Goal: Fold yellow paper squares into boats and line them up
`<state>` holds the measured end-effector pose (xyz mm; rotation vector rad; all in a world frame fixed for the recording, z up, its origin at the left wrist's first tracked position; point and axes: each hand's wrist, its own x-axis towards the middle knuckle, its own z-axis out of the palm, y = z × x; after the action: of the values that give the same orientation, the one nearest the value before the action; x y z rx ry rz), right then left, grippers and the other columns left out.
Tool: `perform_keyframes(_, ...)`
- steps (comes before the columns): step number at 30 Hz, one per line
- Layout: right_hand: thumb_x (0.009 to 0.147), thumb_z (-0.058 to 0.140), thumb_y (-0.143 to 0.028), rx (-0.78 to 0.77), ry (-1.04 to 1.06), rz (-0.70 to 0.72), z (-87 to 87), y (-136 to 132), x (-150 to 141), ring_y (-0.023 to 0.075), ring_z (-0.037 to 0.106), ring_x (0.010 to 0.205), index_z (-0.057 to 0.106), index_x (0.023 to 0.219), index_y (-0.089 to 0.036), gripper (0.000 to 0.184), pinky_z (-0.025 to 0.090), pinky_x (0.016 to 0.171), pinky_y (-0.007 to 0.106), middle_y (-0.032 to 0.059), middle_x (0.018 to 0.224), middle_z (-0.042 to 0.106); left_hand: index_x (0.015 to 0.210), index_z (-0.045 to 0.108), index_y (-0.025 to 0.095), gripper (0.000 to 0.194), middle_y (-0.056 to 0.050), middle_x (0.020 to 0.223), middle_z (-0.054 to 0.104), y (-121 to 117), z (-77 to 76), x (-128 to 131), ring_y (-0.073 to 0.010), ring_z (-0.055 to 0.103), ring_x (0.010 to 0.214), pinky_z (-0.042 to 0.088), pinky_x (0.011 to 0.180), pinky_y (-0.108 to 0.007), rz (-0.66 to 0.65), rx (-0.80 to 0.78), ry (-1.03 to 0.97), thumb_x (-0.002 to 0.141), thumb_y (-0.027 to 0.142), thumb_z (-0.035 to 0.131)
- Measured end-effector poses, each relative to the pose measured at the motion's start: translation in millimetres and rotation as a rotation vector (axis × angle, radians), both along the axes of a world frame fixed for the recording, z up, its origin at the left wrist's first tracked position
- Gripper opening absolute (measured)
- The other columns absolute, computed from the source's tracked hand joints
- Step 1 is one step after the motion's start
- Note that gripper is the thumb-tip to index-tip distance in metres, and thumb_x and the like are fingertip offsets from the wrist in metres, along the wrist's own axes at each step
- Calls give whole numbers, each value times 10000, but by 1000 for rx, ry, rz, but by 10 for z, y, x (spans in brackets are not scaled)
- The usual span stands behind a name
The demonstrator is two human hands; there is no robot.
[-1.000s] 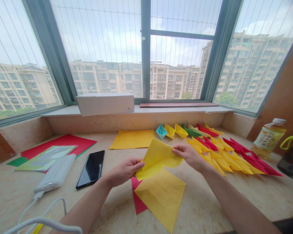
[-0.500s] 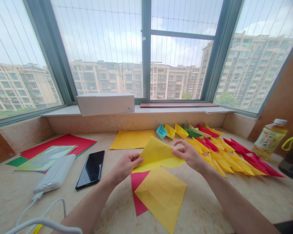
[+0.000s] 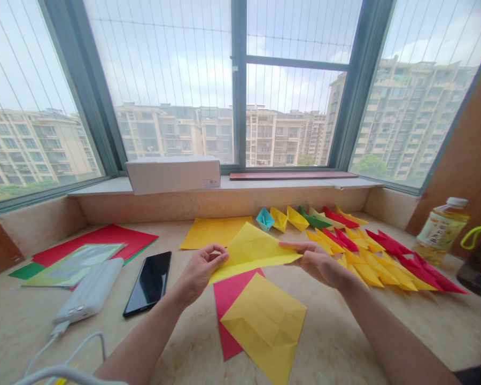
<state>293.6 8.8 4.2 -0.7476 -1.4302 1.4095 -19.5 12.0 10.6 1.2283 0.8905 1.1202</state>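
A yellow folded sheet of paper point(image 3: 253, 250) is held up between my hands, its peak pointing away from me and a folded band along its near edge. My left hand point(image 3: 205, 265) pinches its left corner between thumb and fingers. At the right corner, my right hand point(image 3: 316, 260) grips it with the fingers stretched over the top and the thumb underneath. Below it on the counter lies a creased yellow sheet point(image 3: 266, 323), partly covering a red sheet point(image 3: 226, 315).
Several folded paper boats point(image 3: 369, 262) stand in rows at the right, near a drink bottle point(image 3: 442, 227). A phone point(image 3: 148, 282), a white power bank point(image 3: 88, 291) with a cable and red sheets point(image 3: 138, 238) lie left. Yellow paper point(image 3: 212, 231) lies behind my hands; a white box point(image 3: 174, 175) sits on the sill.
The held yellow paper has tilted, its left end lower and its right end higher. My right hand's fingers have straightened along its right corner. The view has shifted slightly.
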Motion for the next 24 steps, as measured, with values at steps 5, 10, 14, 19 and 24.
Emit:
perform_keyframes(5, 749, 781, -297, -55, -2, 86, -34, 36, 23, 263, 639, 1150, 702, 1216, -243, 477, 444, 1057, 438, 83, 1202, 717, 811, 665, 125, 394, -37, 735, 709, -12, 27, 9, -119, 646, 602, 454, 552, -183, 50, -8, -89, 723, 483, 803)
perform_keyframes(10, 814, 734, -484, 3, -10, -37, -116, 126, 9, 263, 682, 1067, 775, 1056, -184, 387, 457, 1056, 462, 112, 1083, 756, 998, 726, 100, 614, -155, 997, 752, -70, 52, -2, -254, 726, 910, 537, 863, -322, -86, 13, -240, 781, 670, 651)
perform_keyframes(14, 816, 739, -470, 44, 39, -159, -116, 163, -26, 247, 700, 1000, 777, 1047, -200, 358, 520, 986, 439, 89, 1048, 762, 1172, 692, 148, 647, -147, 1065, 751, -100, 10, 13, -271, 698, 1027, 524, 936, -355, -170, 107, -117, 705, 587, 779)
perform_keyframes(19, 829, 728, -451, 123, 41, -220, -121, 163, -82, 229, 701, 945, 756, 1066, -218, 333, 578, 861, 385, 68, 1054, 756, 987, 735, 122, 417, -113, 916, 768, -59, -37, 96, -233, 728, 884, 566, 861, -344, 1, 133, -9, 760, 469, 780)
perform_keyframes(24, 838, 728, -415, 131, 84, -253, -123, 123, -157, 200, 722, 860, 621, 1213, -253, 422, 595, 818, 365, 43, 986, 761, 1136, 607, 146, 454, -68, 864, 758, -48, -1, 142, -206, 738, 794, 586, 794, -315, 85, 163, -92, 794, 398, 767)
